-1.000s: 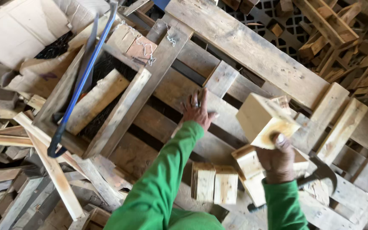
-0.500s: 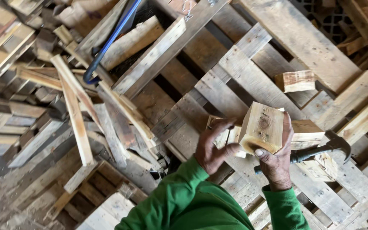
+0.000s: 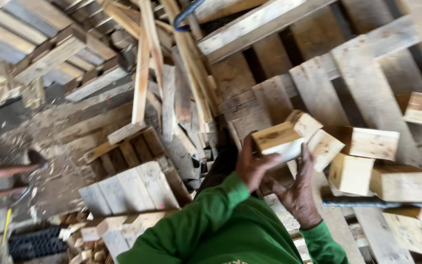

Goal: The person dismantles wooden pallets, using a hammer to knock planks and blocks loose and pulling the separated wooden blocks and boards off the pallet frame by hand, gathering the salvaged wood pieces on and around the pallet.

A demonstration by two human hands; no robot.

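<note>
Both my hands, in green sleeves, grip one pale wooden block in front of my chest. My left hand holds its near left side. My right hand cups it from below on the right. Just right of the held block, several similar wooden blocks lie on a pallet. A dark metal bar lies across the pallet under those blocks, right of my right hand.
Broken pallet slats and loose planks are piled to the left. A small pallet piece lies near my left elbow. A blue pipe end shows at the top. Another person's legs stand at the far left.
The view has swung left. My left hand has closed further onto the block, which has tipped flatter and sits closer to my chest. More blocks have come into view on the right.
</note>
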